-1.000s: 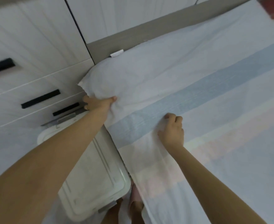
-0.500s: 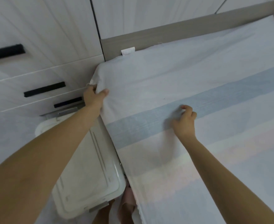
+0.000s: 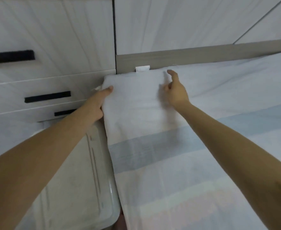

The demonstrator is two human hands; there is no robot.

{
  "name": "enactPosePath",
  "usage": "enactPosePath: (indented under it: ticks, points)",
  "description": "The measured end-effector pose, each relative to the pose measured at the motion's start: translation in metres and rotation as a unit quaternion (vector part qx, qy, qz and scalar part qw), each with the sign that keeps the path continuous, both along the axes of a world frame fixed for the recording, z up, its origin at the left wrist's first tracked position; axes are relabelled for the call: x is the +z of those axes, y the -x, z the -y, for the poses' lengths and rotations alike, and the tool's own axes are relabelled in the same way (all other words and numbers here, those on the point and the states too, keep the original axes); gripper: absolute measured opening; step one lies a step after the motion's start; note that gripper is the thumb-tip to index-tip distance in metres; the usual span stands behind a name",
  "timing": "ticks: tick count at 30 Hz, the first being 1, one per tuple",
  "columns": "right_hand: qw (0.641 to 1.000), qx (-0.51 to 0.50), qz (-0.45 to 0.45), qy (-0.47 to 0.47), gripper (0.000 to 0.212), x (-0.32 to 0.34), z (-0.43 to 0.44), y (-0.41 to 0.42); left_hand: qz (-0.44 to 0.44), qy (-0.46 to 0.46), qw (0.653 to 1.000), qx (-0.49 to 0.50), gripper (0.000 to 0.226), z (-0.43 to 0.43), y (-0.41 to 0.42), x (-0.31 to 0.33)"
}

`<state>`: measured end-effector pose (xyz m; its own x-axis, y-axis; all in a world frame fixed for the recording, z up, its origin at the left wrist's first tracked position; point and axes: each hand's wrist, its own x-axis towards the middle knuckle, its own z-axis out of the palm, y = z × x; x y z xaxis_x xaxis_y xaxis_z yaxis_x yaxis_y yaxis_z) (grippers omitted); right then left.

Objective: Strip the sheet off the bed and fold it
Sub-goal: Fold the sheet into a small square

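1. Working at the upper-left corner of the bed, the person is freeing the sheet (image 3: 153,100), which is lying spread flat over the mattress, its pale blue band crossing the middle of the frame.
2. The left hand (image 3: 98,103) is clamping the sheet's corner at centre left. The thumb is lying on top of the cloth, and the other fingers are dropping out of sight down the side.
3. The right hand (image 3: 176,92) is holding nothing. Its forefinger is reaching toward the sheet's top edge by the headboard (image 3: 202,58) and the other fingers are curling loosely. I cannot tell whether it is touching the cloth.
4. Doing this step well probably means getting the left fingers right under the hem before lifting, so the corner is coming up and over the mattress rather than stretching.
5. The right hand is best placed hooking the tucked edge near the white tag (image 3: 142,68), so both hands are pulling along one edge and the sheet is peeling evenly.
6. The gap beside the drawers (image 3: 37,83) is looking tight, and the storage-box lid (image 3: 80,180) is sitting just beside the bed at lower left, so knuckles are needing care.
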<state>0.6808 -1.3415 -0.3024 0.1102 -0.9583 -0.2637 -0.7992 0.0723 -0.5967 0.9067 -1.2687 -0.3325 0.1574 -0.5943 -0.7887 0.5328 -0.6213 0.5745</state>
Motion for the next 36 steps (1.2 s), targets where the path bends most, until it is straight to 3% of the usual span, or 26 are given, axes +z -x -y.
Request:
enactPosePath:
  ticks: [4,7,9,11,13,15,17,19,21,24,27,28,30,33,34,36]
  points:
    - [0.99,0.11,-0.076,-0.033,0.05,-0.002,0.019,-0.042,0.065,0.009,0.997,0.036,0.009,-0.001,-0.012,-0.002]
    - [0.981,0.146,-0.127,-0.01,0.036,-0.009,0.016,-0.06,0.2,0.046,0.978,0.037,0.043,-0.002,-0.025,-0.02]
    - [0.991,0.101,-0.075,0.033,0.02,-0.014,0.013,-0.069,0.24,0.02,0.97,0.028,0.053,0.0,-0.026,-0.029]
    - [0.998,0.027,0.031,0.046,0.014,-0.018,0.011,-0.078,0.202,-0.037,0.978,0.031,0.056,0.005,-0.018,-0.036]
    - [0.994,0.015,0.104,0.038,0.016,-0.02,0.007,-0.081,0.11,-0.085,0.99,0.003,0.05,0.007,-0.013,-0.039]
    - [0.986,0.119,0.117,0.032,0.047,-0.018,-0.003,-0.08,0.035,-0.076,0.996,-0.029,0.055,0.001,-0.009,-0.041]
    - [0.965,0.244,0.092,0.034,0.077,-0.015,-0.017,-0.076,-0.001,-0.044,0.998,-0.043,0.078,-0.009,-0.01,-0.043]
    - [0.949,0.293,0.104,0.05,0.082,-0.008,-0.038,-0.07,-0.021,-0.027,0.998,-0.053,0.086,-0.015,-0.015,-0.041]
    - [0.953,0.27,0.084,0.107,0.075,-0.005,-0.06,-0.058,-0.036,-0.033,0.997,-0.064,0.072,-0.017,-0.017,-0.041]
    - [0.985,0.101,-0.02,0.138,0.065,-0.011,-0.091,-0.033,-0.013,-0.06,0.997,-0.048,0.052,-0.017,-0.019,-0.037]
    - [0.988,-0.076,-0.135,-0.018,0.064,-0.029,-0.094,-0.023,0.008,-0.059,0.997,-0.05,0.046,-0.017,-0.023,-0.03]
    - [0.982,-0.069,-0.161,-0.067,0.065,-0.033,-0.092,-0.025,0.012,-0.054,0.997,-0.054,0.041,-0.017,-0.024,-0.026]
    - [0.976,0.051,-0.197,-0.076,0.063,-0.041,-0.089,-0.033,0.033,-0.04,0.997,-0.054,0.023,-0.018,-0.023,-0.02]
    - [0.968,0.211,-0.091,-0.102,0.054,-0.034,-0.091,-0.059,0.074,-0.011,0.996,-0.045,0.022,-0.021,-0.015,-0.007]
    - [0.966,0.201,0.013,-0.16,0.048,-0.024,-0.096,-0.068,0.088,-0.006,0.995,-0.045,0.029,-0.022,-0.012,-0.003]
    - [0.923,0.048,0.279,-0.26,0.035,-0.001,-0.111,-0.077,0.143,-0.003,0.988,-0.062,0.033,-0.025,-0.005,0.006]
